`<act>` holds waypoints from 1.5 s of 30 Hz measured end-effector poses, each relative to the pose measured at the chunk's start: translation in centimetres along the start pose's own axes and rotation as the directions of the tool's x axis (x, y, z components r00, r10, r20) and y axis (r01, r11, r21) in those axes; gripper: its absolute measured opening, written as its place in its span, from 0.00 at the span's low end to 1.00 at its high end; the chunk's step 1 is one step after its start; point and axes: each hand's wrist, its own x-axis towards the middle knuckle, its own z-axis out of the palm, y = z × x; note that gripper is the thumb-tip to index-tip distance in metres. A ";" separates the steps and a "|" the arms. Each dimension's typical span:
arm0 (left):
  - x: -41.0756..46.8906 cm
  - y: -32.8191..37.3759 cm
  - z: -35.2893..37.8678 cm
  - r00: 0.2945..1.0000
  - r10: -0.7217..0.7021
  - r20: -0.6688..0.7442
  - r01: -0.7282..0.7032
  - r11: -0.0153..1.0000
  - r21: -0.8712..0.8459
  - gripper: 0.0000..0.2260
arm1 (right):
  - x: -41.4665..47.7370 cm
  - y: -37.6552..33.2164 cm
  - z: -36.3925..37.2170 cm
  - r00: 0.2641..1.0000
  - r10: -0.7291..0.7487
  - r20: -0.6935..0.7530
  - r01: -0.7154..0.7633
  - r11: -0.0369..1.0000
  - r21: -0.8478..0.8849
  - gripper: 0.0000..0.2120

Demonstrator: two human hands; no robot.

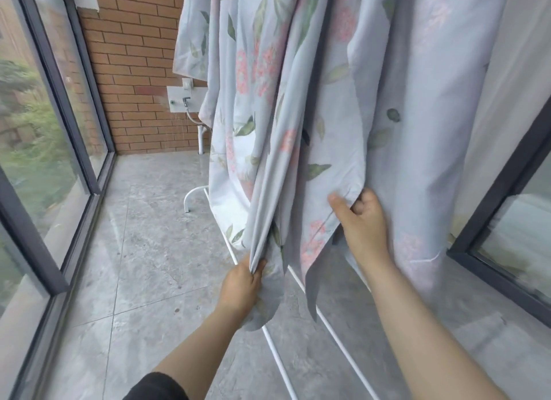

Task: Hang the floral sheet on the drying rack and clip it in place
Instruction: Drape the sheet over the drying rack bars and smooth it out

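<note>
The floral sheet (298, 107), pale blue with pink flowers and green leaves, hangs in long folds from above the frame down toward the floor. My left hand (241, 283) grips a bunched fold near the sheet's lower edge. Higher and to the right, my right hand (360, 218) pinches another part of the lower hem, thumb on the front and fingers curled behind. Only the white base tubes of the drying rack (277, 358) show, running along the floor under the sheet, with a curved foot (190, 195) farther back. The rack's top bar is out of view. No clips are visible.
A brick wall (131, 57) with a white tap plate (182, 101) closes the far end. Dark-framed floor-to-ceiling windows (50, 149) line the left side, and a dark-framed glass door (507, 221) stands at the right. The floor is grey stone tile (134, 265).
</note>
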 end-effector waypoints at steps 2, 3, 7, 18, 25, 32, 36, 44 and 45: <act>-0.4 0.4 0.6 1.000 -0.005 0.010 0.005 1.000 -0.020 0.13 | -0.7 0.8 0.0 0.996 0.060 0.071 -0.055 0.996 -0.070 0.10; -0.7 0.5 0.8 1.000 -0.003 0.013 0.004 0.999 -0.032 0.13 | -1.1 1.3 0.0 0.993 0.083 0.086 -0.069 0.986 -0.151 0.11; -2.1 -0.6 0.8 0.999 -0.037 0.031 0.039 0.997 -0.061 0.11 | -2.8 3.6 0.0 0.982 0.146 0.116 -0.096 0.931 -0.353 0.05; -3.4 -2.9 0.6 0.987 -0.143 0.071 0.145 0.989 -0.020 0.13 | -6.9 7.0 -1.2 0.944 0.286 0.168 -0.181 0.868 -0.462 0.03; -2.8 -3.6 -0.5 0.967 -0.251 0.037 0.254 0.962 -0.099 0.11 | -7.7 9.1 -0.8 0.851 0.507 0.139 -0.268 0.645 -0.716 0.34; -2.8 -4.2 -0.5 0.966 -0.256 0.035 0.258 0.962 -0.084 0.10 | -9.0 12.4 0.3 0.919 0.392 0.036 -0.267 0.687 -0.676 0.36; -2.9 -4.8 0.3 0.959 -0.282 0.023 0.282 0.952 -0.115 0.06 | -9.8 13.8 0.5 0.959 0.282 -0.040 -0.252 0.773 -0.582 0.28; -2.5 -5.7 0.3 0.953 -0.300 0.035 0.302 0.946 -0.118 0.08 | -11.3 15.3 0.8 0.983 0.184 -0.011 -0.165 0.856 -0.489 0.04; -2.6 -5.9 0.2 0.953 -0.300 0.050 0.304 0.944 -0.127 0.09 | -11.9 15.5 0.8 0.977 0.211 0.008 -0.183 0.866 -0.465 0.04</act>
